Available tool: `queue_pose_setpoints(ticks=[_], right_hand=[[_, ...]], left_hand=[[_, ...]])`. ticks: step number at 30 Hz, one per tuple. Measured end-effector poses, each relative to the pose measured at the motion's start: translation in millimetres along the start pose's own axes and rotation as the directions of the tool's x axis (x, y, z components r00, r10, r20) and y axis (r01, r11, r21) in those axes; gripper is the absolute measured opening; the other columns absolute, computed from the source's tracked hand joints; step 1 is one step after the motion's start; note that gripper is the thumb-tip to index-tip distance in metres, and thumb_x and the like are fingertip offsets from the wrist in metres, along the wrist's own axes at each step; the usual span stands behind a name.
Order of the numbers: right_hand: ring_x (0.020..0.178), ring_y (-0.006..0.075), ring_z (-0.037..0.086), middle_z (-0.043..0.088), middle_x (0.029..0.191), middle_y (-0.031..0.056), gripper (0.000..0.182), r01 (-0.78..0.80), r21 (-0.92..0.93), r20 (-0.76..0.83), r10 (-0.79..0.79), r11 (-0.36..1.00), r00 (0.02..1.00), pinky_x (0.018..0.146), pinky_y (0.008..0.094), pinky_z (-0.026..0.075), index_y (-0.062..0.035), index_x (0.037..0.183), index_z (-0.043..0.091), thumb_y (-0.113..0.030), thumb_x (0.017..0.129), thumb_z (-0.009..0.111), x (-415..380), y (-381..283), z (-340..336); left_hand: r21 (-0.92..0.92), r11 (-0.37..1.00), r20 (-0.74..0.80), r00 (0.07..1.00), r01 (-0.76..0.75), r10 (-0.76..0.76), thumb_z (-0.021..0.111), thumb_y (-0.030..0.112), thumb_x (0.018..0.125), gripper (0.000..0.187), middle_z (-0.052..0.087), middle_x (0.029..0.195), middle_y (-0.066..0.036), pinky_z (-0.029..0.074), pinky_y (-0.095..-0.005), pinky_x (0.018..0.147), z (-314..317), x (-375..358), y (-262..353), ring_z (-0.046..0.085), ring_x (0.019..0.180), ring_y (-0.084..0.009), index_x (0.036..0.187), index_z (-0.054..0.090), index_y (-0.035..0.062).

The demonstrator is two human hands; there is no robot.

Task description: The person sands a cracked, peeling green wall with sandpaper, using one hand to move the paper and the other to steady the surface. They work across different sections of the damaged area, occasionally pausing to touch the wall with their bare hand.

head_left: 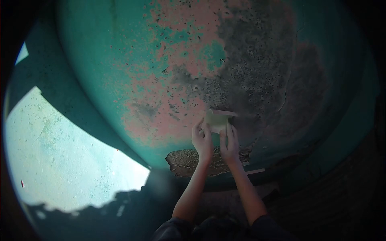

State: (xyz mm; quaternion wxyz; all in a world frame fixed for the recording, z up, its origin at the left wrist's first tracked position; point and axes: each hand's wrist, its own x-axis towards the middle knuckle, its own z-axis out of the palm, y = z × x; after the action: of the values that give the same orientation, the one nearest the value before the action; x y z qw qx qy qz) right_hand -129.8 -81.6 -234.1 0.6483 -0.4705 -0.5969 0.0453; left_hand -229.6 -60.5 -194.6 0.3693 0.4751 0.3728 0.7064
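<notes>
Evidently, the left hand [203, 140] pinches the left edge of a pale sheet [217, 121] in nearly closed fingers; the right hand [228, 143] grips its lower right. Beyond the fingertips rises a pitted wall [257, 52], a rough brown patch [183, 162] below them; wall unevenness might snag the sheet.

We see a curved green surf. [88, 60] w/ pink [161, 124] & dk grey patches [257, 48], rough bare patch [219, 162] nr bottom; can't tell if pale sheet [218, 119] touches.
</notes>
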Motion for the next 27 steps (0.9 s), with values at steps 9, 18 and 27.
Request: queue_pose_setpoints(ticks=[9,18,27], right_hand=[[0.145,0.0513,0.030,0.030,0.157,0.0307,0.072,0.212,-0.476,0.199,-0.131,0.854,0.971,0.115,0.0667,0.024,-0.0043,0.155,0.040,-0.036,0.093,0.057,15.3,-17.3,5.0],[0.146,0.0464,0.029,0.031,0.160,0.0235,0.065,0.216,-0.614,0.048,-0.237,0.759,0.970,0.114,0.0709,0.022,-0.0207,0.157,0.042,-0.039,0.096,0.056,38.8,-0.6,32.4],[0.137,0.0409,0.039,0.036,0.154,0.0147,0.064,0.247,-0.676,0.015,-0.322,0.694,0.947,0.113,0.0694,0.027,-0.0275,0.152,0.050,-0.027,0.090,0.066,53.6,-12.6,29.5]], left_hand=[[0.032,0.999,0.044,0.999,0.005,-0.006,0.063,0.011,0.101,0.022,0.071,0.105,-0.016,0.057,-0.0319,0.078,8.0,7.7,3.5,0.072,0.092,-0.0190,0.120,0.059,-0.0008],[0.464,0.747,0.201,0.878,-0.476,0.435,0.070,0.012,0.093,0.030,0.066,0.125,-0.015,0.047,-0.0426,0.099,-15.6,20.6,-0.1,0.060,0.120,-0.0291,0.122,0.068,0.0059],[0.773,0.392,0.206,0.781,-0.499,0.589,0.053,0.033,0.103,0.054,0.012,0.165,-0.029,0.011,-0.0652,0.119,-33.2,65.9,7.3,0.006,0.151,-0.0549,0.154,0.046,0.0152]])
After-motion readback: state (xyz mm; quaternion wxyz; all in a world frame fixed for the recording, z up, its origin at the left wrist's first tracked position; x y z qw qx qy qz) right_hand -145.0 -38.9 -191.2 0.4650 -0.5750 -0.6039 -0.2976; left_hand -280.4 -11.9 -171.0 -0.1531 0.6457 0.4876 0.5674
